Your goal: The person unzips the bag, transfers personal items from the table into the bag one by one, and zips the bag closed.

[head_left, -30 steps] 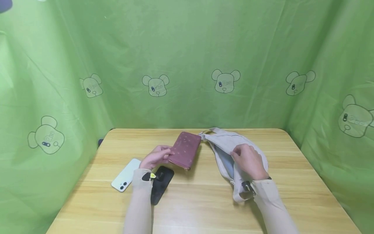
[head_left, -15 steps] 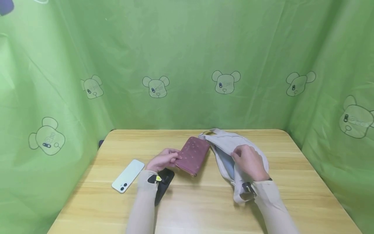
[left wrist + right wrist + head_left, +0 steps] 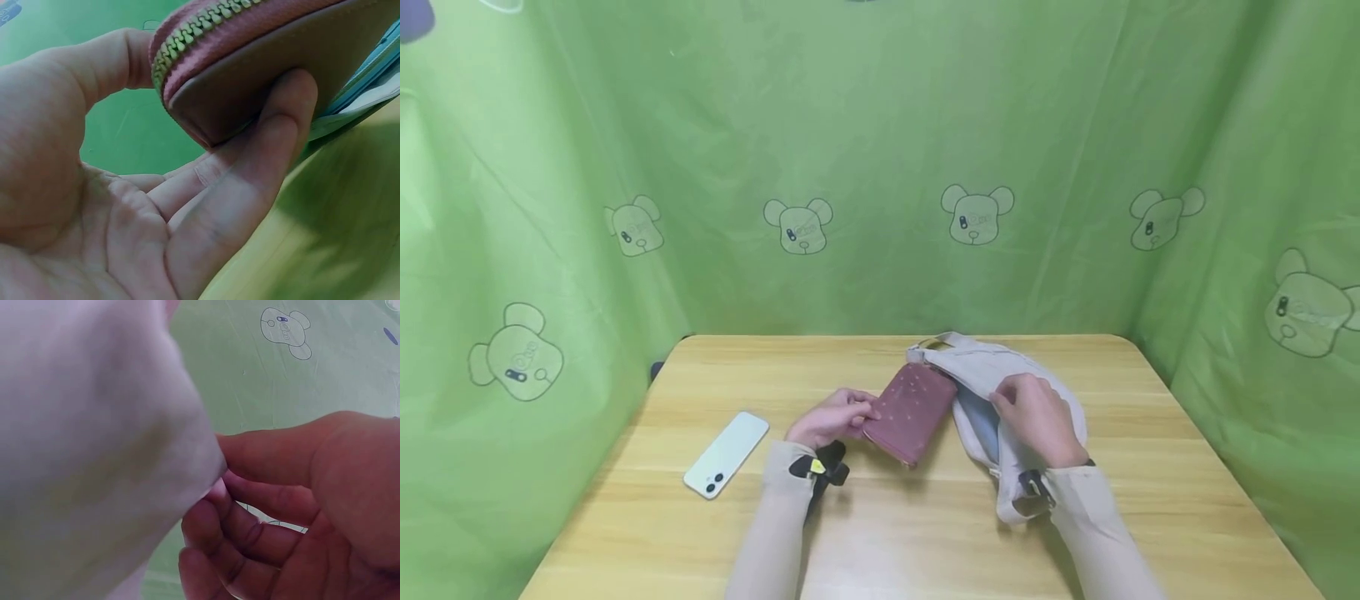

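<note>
A maroon zip wallet (image 3: 912, 414) with small pale specks is held up by its near left corner, pinched between thumb and fingers of my left hand (image 3: 835, 419). Its brass zipper (image 3: 200, 28) shows in the left wrist view. The wallet's far right corner overlaps the mouth of a pale fabric bag (image 3: 1000, 367) in the head view. My right hand (image 3: 1037, 421) pinches the edge of the bag's opening and holds it apart, so the light blue lining (image 3: 981, 417) shows. In the right wrist view, thumb and fingertips grip the cloth edge (image 3: 212, 478).
A pale green phone (image 3: 727, 455) lies camera side up on the wooden table (image 3: 910, 533), left of my left arm. A dark flat object is mostly hidden beneath my left wrist. Green curtains (image 3: 880, 167) with bear heads surround the table.
My left hand has carried the wallet rightward and slightly nearer, so it now overlaps the bag's opening. My right hand and the bag stay almost where they were.
</note>
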A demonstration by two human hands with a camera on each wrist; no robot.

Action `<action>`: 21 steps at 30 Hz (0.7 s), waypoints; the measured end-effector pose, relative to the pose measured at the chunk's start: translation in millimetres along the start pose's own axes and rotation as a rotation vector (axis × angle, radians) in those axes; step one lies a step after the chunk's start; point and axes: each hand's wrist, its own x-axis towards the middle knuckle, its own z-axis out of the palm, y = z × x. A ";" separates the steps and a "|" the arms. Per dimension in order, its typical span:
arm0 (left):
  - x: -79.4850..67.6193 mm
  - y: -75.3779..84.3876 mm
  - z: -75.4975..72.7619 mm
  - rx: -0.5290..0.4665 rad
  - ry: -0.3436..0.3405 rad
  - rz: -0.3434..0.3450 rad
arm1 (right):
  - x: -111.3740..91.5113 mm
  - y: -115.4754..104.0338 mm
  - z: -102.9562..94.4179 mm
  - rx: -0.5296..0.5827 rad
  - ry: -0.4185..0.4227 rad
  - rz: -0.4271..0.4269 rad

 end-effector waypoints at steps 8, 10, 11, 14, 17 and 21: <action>3.6 -2.1 9.1 -0.031 0.010 0.011 | -1.6 -0.4 1.8 0.002 0.026 -0.012; 5.0 -2.0 10.5 -0.036 0.012 0.019 | -1.6 -0.7 2.0 0.004 0.032 -0.014; 5.7 -1.9 11.2 -0.040 0.012 0.021 | -1.5 -0.9 2.0 0.005 0.034 -0.016; 7.1 -1.3 13.5 -0.051 0.015 0.028 | -1.3 -1.5 1.6 0.004 0.039 -0.023; 9.0 -1.6 16.1 -0.074 0.012 0.044 | -1.4 -2.3 1.1 0.003 0.042 -0.029; 13.6 -4.4 21.2 -0.104 -0.005 0.063 | -1.7 -4.0 0.8 0.005 0.039 -0.031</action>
